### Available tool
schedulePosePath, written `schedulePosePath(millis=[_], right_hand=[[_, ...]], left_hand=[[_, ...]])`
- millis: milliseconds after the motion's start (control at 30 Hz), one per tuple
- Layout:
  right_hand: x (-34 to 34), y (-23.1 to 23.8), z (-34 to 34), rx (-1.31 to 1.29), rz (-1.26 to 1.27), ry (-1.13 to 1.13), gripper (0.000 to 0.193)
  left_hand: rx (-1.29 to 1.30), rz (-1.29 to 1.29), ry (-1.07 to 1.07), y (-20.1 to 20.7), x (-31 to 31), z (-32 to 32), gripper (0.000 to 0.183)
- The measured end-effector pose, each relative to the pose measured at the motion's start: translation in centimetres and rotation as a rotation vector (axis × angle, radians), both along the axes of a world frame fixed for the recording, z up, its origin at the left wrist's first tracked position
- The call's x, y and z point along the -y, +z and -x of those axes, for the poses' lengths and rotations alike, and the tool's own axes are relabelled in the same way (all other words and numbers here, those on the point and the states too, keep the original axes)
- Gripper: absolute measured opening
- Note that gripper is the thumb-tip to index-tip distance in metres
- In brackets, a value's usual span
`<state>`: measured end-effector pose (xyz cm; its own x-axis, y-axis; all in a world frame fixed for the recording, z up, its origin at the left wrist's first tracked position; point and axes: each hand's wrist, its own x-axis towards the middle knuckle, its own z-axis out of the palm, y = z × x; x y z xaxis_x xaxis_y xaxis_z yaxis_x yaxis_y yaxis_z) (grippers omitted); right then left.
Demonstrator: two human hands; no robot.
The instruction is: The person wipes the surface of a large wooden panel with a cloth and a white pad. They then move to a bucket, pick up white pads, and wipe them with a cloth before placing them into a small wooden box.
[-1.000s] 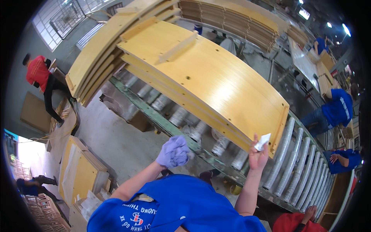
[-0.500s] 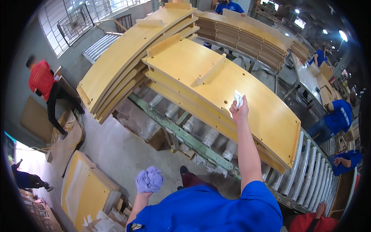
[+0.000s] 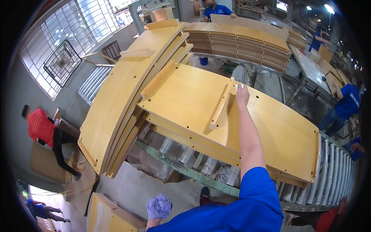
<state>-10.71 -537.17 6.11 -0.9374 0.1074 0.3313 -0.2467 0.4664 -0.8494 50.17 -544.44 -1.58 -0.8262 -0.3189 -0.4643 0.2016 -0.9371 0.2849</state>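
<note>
My right hand (image 3: 242, 96) reaches over a yellow curved wooden panel (image 3: 197, 91), closed on a small white wad that looks like sandpaper or cloth (image 3: 239, 86). Its fingers are at the panel's far edge, beside the end of a wooden crosspiece (image 3: 222, 104). Most of the wad is hidden by the fingers. My left hand (image 3: 154, 221) is low near my body and grips a crumpled purple cloth (image 3: 159, 205), which covers its fingers. The panel tops a stack on a roller conveyor (image 3: 328, 170) and has several dark holes along its edges.
Another stack of curved panels (image 3: 116, 96) stands to the left. A panel pile (image 3: 232, 42) lies beyond. More panels (image 3: 112, 216) lean at lower left. A person in red (image 3: 40, 127) bends at far left; persons in blue (image 3: 349, 100) work at right and at the back (image 3: 218, 11).
My right hand has moved from the panel's middle to its far edge by the crosspiece. The view has shifted. My left hand still holds the purple cloth.
</note>
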Motion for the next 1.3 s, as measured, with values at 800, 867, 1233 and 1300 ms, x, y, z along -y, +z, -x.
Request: schedulePosePath(millis=[800, 867, 1233, 1300], right_hand=[[2.0, -1.8, -13.8, -0.053, -0.388, -0.088, 0.030], [1.6, -2.1, -16.1, -0.058, -0.384, -0.113, 0.030], [-0.2, -3.7, -23.2, 0.104, 0.080, 0.122, 0.031], [-1.8, -4.3, -20.9, 0.119, 0.327, 0.181, 0.031]], left_hand=[[0.264, 0.341, -0.503, -1.6, 20.1, 9.6, 0.032], [0.296, 0.364, -0.513, -1.5, 21.0, 10.0, 0.034], [0.097, 0.063, -0.770, -3.4, 22.9, 8.6, 0.033], [0.064, -0.017, -0.794, -3.4, 21.9, 9.4, 0.032]])
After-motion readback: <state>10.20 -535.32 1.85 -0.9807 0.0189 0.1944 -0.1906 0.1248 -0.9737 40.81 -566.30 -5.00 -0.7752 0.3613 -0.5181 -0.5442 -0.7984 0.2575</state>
